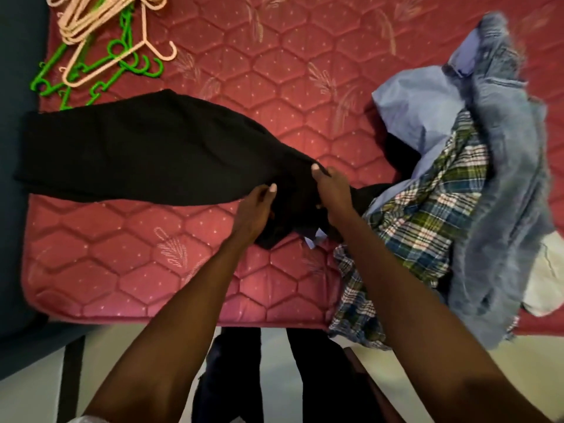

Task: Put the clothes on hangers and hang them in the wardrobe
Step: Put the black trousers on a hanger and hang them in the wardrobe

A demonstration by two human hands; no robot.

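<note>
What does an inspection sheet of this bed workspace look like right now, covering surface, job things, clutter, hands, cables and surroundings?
Surface: red quilted mattress, partly bare.
Job's things: black garment spread flat at left; peach hangers and green hangers tangled at the far left corner.
Clutter: heaped plaid shirt, denim garment and light blue cloth at right.
Hands: left hand and right hand both grip the black garment's near end.
Cables: nothing seen.
Surroundings: pale floor below the mattress edge.
</note>
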